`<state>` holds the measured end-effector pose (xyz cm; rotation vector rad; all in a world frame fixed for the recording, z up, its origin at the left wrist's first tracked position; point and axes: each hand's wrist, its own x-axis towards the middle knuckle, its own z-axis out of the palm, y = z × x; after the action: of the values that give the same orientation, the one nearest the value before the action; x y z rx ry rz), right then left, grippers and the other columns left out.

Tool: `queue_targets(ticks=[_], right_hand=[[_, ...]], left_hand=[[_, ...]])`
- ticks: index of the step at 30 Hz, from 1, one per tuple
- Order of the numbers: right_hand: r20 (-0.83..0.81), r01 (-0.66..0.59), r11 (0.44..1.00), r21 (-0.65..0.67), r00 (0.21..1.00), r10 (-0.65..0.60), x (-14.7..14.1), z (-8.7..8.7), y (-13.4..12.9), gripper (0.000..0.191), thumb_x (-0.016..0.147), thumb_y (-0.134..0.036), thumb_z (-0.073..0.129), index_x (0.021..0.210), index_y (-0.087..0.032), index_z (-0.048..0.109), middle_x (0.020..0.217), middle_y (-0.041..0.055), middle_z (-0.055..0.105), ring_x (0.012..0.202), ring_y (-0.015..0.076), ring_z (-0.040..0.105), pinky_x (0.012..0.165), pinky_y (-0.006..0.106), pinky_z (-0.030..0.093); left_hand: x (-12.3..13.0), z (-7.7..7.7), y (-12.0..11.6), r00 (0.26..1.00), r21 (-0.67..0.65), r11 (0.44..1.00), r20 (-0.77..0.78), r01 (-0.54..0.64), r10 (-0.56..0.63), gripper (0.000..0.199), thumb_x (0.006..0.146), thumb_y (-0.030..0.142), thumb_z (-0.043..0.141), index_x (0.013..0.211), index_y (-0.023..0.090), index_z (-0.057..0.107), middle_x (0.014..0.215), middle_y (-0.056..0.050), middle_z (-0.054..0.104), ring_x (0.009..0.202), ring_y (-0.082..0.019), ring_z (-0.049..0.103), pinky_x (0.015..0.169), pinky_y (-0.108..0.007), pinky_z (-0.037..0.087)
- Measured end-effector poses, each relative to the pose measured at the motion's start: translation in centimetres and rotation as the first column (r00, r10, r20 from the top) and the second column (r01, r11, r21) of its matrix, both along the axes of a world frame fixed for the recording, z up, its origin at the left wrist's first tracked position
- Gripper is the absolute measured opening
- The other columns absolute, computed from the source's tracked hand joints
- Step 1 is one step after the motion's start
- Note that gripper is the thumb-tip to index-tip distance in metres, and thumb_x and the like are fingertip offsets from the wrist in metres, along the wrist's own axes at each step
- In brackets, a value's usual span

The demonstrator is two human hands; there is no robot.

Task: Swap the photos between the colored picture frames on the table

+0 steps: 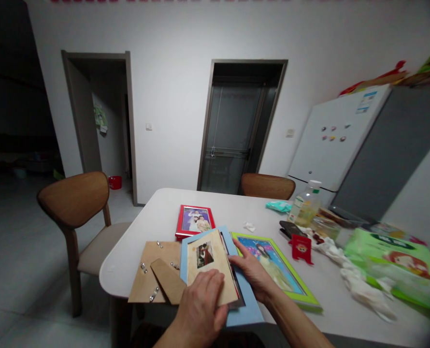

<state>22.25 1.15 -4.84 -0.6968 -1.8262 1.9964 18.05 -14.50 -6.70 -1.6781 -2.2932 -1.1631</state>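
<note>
A light-blue picture frame (249, 304) is held over the table's near edge, with a cream sheet bearing a small photo (205, 255) lying on it. Curled over the sheet's lower part is my left hand (202, 307), its fingers together and closed on the sheet. My right hand (253, 270) grips the right side of the frame and the sheets, thumb on top; some of its fingers are hidden. Under the frame's left side lies a brown backing board (137, 278) with metal clips and a stand leg (167, 280). Dark-edged sheets show beneath the cream one.
A red-framed photo (179, 227) lies behind the blue frame, and a green-framed photo (311, 298) to its right. Farther right are a bottle (305, 203), a dark phone-like object (291, 229), a red packet (302, 249), crumpled tissues (367, 290) and a green tissue pack (396, 256). Wooden chairs (75, 198) surround the table (128, 237).
</note>
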Motion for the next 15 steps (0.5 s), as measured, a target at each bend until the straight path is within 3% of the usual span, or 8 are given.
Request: queue_targets(ticks=[3, 6, 9, 11, 15], right_hand=[[0.075, 0.021, 0.988, 0.155, 0.997, -0.033, -0.1, -0.8, 0.8, 0.065, 0.064, -0.024, 0.051, 0.124, -0.012, 0.03, 0.053, -0.003, 0.056, 0.042, 0.0105, 0.051, 0.042, 0.02, 0.037], [0.168, 0.02, 0.916, 0.401, 0.981, -0.095, -0.2, -2.4, 2.2, 0.062, 0.065, -0.022, 0.048, 0.124, -0.008, 0.032, 0.053, -0.0027, 0.055, 0.045, 0.0116, 0.052, 0.046, 0.021, 0.038], [0.252, -0.023, 0.702, 0.712, 0.941, -0.225, -0.3, -3.9, 3.3, 0.054, 0.064, -0.02, 0.047, 0.116, -0.004, 0.044, 0.067, 0.0054, 0.062, 0.062, 0.0165, 0.057, 0.061, 0.026, 0.042], [0.276, -0.081, 0.559, 0.825, 0.922, -0.273, -0.4, -4.6, 3.6, 0.048, 0.065, -0.02, 0.046, 0.111, -0.003, 0.049, 0.085, 0.013, 0.063, 0.078, 0.0204, 0.058, 0.071, 0.028, 0.04], [0.325, -0.196, 0.423, 0.884, 0.91, -0.258, -0.6, -5.0, 3.1, 0.043, 0.069, -0.02, 0.044, 0.108, -0.005, 0.05, 0.099, 0.0173, 0.06, 0.089, 0.0226, 0.056, 0.077, 0.027, 0.037]], left_hand=[[-0.7, 0.5, -1.1, 0.998, 0.12, 0.99, 0.001, -0.069, 0.07, 0.045, 0.069, 0.007, 0.041, 0.113, 0.017, 0.043, 0.1, -0.008, 0.057, 0.093, -0.019, 0.053, 0.083, -0.034, 0.044], [-2.4, 0.6, -3.1, 0.945, 0.174, 0.933, 0.151, -0.315, 0.291, 0.046, 0.073, 0.014, 0.039, 0.119, 0.015, 0.034, 0.101, -0.01, 0.056, 0.083, -0.019, 0.058, 0.07, -0.031, 0.049], [-4.2, -0.2, -5.7, 0.862, 0.113, 0.867, 0.224, -0.486, 0.454, 0.04, 0.076, 0.026, 0.039, 0.114, 0.013, 0.039, 0.106, -0.012, 0.055, 0.087, -0.021, 0.058, 0.071, -0.032, 0.049], [-5.0, -1.2, -7.2, 0.841, 0.049, 0.852, 0.199, -0.522, 0.504, 0.035, 0.076, 0.031, 0.04, 0.106, 0.014, 0.046, 0.104, -0.01, 0.058, 0.092, -0.022, 0.056, 0.077, -0.034, 0.047], [-5.4, -3.3, -8.9, 0.829, -0.109, 0.842, 0.147, -0.528, 0.539, 0.036, 0.077, 0.037, 0.04, 0.105, 0.017, 0.048, 0.105, -0.008, 0.059, 0.096, -0.021, 0.055, 0.08, -0.033, 0.044]])
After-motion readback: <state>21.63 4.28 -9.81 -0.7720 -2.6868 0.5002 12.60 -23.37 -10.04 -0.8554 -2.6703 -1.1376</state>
